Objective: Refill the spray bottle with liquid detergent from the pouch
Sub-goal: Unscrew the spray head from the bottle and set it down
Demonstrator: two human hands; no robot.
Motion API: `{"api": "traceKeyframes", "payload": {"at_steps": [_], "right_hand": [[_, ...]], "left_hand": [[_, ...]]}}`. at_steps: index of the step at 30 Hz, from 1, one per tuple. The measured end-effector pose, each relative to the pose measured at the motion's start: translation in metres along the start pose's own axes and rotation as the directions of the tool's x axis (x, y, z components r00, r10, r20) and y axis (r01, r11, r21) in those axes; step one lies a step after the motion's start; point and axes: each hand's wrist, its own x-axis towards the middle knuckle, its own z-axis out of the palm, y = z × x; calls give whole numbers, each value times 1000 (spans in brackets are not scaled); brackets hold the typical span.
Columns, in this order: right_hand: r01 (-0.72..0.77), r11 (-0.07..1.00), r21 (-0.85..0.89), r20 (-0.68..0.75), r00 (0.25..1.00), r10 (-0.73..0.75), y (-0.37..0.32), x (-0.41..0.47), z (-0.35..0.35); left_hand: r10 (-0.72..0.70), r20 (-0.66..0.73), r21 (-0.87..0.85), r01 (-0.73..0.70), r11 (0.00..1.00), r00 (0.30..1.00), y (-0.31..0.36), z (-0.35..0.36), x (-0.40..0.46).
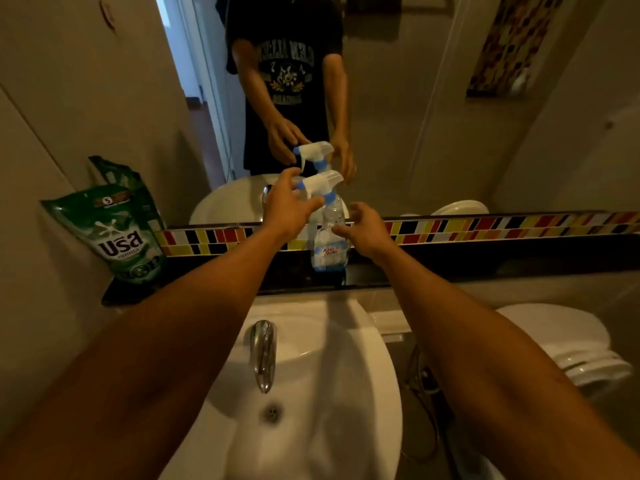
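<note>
Standing upright on the dark ledge (450, 268) under the mirror (398, 133), the clear spray bottle (329, 237) carries a white and blue label reading "King" in red script, with a second word beneath it too blurred to make out. Its white trigger head (320, 183) with blue collar points to the left. The left hand (287, 209) has its grip spread, fingers curled around the nozzle end of the trigger head, thumb reaching toward the bottle's neck; whether it touches cannot be told. The right hand (367, 226) is also spread, its fingertips just beside the bottle's right shoulder, nothing pinched between them. Far to the left on the same ledge, leaning against the wall, stands the green detergent pouch (121, 233), printed with large white letters that read like "USA", a numeral "5" in a circle near its top, and smaller print that is unreadable. Below lie the white sink (329, 427) and chrome tap (264, 355).
</note>
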Motion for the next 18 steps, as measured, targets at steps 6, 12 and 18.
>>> {"api": "traceKeyframes", "payload": {"at_steps": [6, 12, 18], "right_hand": [[63, 990, 125, 149, 985, -82, 9, 25, 0], [94, 985, 145, 196, 973, -122, 13, 38, 1], [113, 982, 149, 203, 969, -143, 14, 33, 0]], "left_hand": [[0, 1, -85, 0, 996, 1000, -8, 16, 21], [38, -7, -69, -38, 997, 999, -14, 19, 34], [28, 20, -77, -26, 997, 999, -6, 10, 38]]}}
